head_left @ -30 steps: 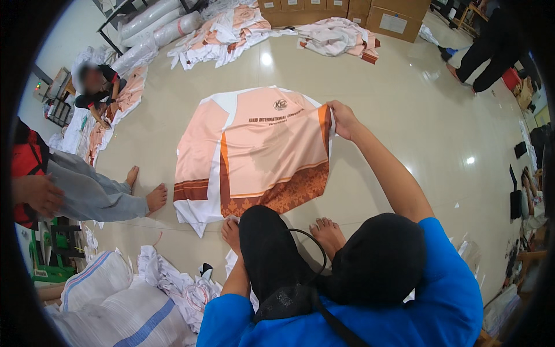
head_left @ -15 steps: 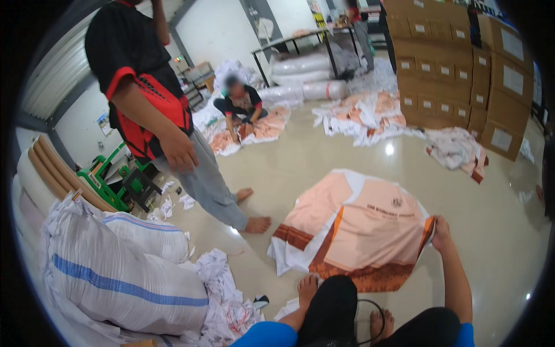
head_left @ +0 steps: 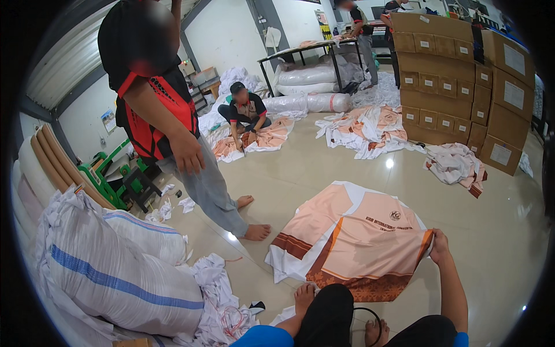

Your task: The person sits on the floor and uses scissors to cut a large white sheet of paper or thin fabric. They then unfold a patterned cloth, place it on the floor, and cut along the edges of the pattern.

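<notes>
My right hand [head_left: 440,247] is closed on the right edge of a peach, white and brown printed fabric piece [head_left: 376,237], which looks like a garment panel. That edge is lifted a little and has an orange strip. The rest lies spread on the floor in front of my knees, over other white and brown fabric [head_left: 289,263]. My left forearm [head_left: 290,325] comes out of a blue sleeve beside my bent left knee; the hand itself does not show. A bare foot [head_left: 304,298] stands near the fabric's front edge.
A person [head_left: 156,115] stands close at the left; another [head_left: 248,110] squats over fabric farther back. Stuffed white sacks [head_left: 121,283] and white scraps [head_left: 217,283] lie at the left. Stacked cardboard boxes [head_left: 436,75] and a fabric heap [head_left: 457,165] are at the right. Tables stand behind.
The whole scene sits slightly lower in the picture, as the view has tilted up a little. My right hand keeps its hold on the fabric edge. The squatting person's head has lifted slightly.
</notes>
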A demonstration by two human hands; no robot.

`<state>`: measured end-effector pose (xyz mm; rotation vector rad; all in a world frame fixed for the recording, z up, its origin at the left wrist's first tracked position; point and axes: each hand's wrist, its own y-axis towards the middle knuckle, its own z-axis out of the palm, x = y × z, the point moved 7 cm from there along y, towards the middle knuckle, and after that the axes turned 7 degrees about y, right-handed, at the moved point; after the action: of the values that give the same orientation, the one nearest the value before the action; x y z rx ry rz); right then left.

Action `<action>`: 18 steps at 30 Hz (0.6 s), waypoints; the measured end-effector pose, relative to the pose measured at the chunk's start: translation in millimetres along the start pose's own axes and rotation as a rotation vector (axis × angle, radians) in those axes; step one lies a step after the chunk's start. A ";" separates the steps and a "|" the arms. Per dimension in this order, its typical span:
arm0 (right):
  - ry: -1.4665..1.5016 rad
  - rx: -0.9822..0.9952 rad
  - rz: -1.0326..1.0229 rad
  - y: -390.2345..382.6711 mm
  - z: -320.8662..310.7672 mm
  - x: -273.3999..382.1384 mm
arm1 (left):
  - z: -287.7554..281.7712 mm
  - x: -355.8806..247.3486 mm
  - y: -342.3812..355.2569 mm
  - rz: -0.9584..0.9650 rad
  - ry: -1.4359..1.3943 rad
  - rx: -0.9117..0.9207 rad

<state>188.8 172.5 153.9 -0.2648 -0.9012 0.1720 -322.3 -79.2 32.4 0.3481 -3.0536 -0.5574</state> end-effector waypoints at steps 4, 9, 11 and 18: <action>0.015 0.050 -0.001 1.2 -0.2 1.3 | 1.0 -4.5 -0.7 0.007 -0.017 -0.009; 0.021 -0.047 -0.121 -6.9 -25.7 1.9 | 7.3 -5.6 -11.4 0.000 0.024 -0.004; -0.109 -0.013 -0.183 -16.3 -37.3 -2.5 | 17.9 4.5 -17.7 -0.013 0.088 0.021; -1.479 -0.546 -0.244 -56.2 -133.8 -84.1 | 31.3 -4.4 -2.3 -0.043 0.072 0.020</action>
<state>245.4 76.6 28.6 -0.5393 -2.4461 -0.1612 -319.3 -69.5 2.4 0.4263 -2.9910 -0.5050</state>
